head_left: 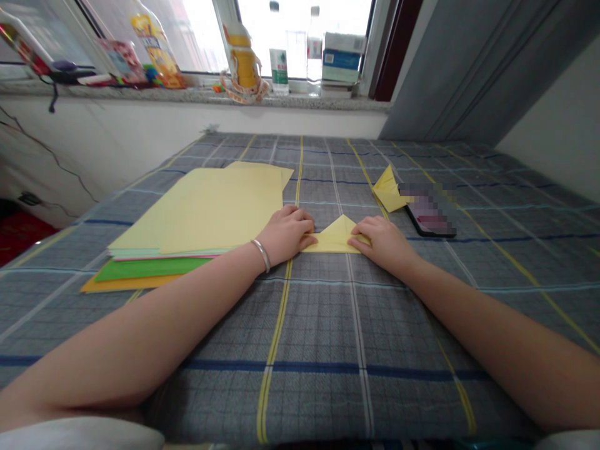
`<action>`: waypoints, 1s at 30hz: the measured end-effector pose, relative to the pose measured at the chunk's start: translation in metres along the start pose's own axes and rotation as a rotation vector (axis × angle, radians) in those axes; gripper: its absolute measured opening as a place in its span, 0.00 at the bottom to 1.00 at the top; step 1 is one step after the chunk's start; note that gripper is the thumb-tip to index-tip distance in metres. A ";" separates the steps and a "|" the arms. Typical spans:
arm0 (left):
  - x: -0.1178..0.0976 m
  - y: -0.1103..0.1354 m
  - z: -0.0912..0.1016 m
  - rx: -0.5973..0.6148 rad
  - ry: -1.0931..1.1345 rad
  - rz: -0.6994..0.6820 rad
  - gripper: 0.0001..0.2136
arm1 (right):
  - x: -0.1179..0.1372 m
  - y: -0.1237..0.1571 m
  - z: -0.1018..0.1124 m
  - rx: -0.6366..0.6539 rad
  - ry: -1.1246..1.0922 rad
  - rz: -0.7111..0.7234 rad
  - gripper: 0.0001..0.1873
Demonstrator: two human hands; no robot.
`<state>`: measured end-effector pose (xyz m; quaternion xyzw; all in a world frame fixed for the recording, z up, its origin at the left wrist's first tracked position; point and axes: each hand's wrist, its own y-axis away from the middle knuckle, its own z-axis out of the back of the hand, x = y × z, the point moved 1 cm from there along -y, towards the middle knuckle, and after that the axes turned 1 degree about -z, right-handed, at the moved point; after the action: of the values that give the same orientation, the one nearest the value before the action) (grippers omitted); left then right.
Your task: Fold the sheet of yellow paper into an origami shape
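A folded piece of yellow paper (340,234) lies on the plaid cloth, with a peaked top and a flat strip along its near edge. My left hand (287,234), with a silver bangle at the wrist, pinches the strip's left end, fingers curled. At the other end my right hand (382,242) grips the paper between thumb and fingers. Beyond the right hand stands a second folded yellow paper shape (390,190), touching or overlapping a phone (429,215). Left of my left hand is a stack of coloured paper sheets (215,206), yellow on top, green and orange beneath.
A grey plaid cloth (319,325) covers the surface. Along the windowsill (187,95) at the back stand a yellow bottle (244,59), clear bottles (279,69) and stacked boxes (343,59). A grey curtain (450,69) hangs at the back right.
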<state>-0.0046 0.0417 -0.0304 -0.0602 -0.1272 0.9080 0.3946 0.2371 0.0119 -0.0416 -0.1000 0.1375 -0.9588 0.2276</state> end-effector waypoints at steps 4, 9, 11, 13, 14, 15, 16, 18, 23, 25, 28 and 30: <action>0.005 -0.001 -0.003 0.056 0.075 0.041 0.10 | 0.000 0.000 0.000 0.001 -0.006 -0.002 0.11; -0.012 0.000 0.009 -0.063 0.076 -0.063 0.08 | 0.000 0.000 -0.001 -0.007 -0.009 0.006 0.10; -0.027 0.000 0.011 -0.068 0.102 -0.231 0.08 | 0.000 0.001 -0.001 -0.013 -0.007 0.009 0.10; -0.040 -0.001 0.009 -0.026 0.129 -0.316 0.10 | 0.001 0.001 -0.001 -0.022 0.003 0.006 0.10; -0.045 -0.001 0.005 0.011 0.140 -0.346 0.11 | 0.001 0.001 -0.001 -0.025 0.008 0.006 0.10; -0.048 -0.002 0.002 0.036 0.157 -0.352 0.12 | 0.002 0.001 -0.001 -0.027 0.013 0.005 0.10; -0.049 -0.002 -0.002 0.048 0.185 -0.341 0.13 | 0.002 0.001 -0.001 -0.028 0.018 0.003 0.10; -0.049 -0.003 -0.007 0.051 0.252 -0.324 0.13 | 0.003 0.002 0.000 -0.023 0.027 0.000 0.11; -0.044 -0.003 -0.009 0.062 0.351 -0.351 0.13 | -0.008 0.006 0.006 -0.008 0.017 -0.043 0.12; -0.044 -0.002 -0.008 0.082 0.353 -0.374 0.14 | -0.018 0.010 0.010 0.006 -0.045 -0.099 0.12; -0.046 -0.002 -0.006 0.119 0.318 -0.376 0.16 | -0.035 0.018 0.018 0.065 -0.165 -0.195 0.12; -0.047 -0.002 -0.005 0.147 0.276 -0.373 0.19 | -0.044 0.023 0.025 0.118 -0.192 -0.272 0.13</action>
<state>0.0295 0.0096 -0.0348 -0.1305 -0.0146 0.8094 0.5724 0.2915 0.0075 -0.0308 -0.1955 0.0437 -0.9732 0.1134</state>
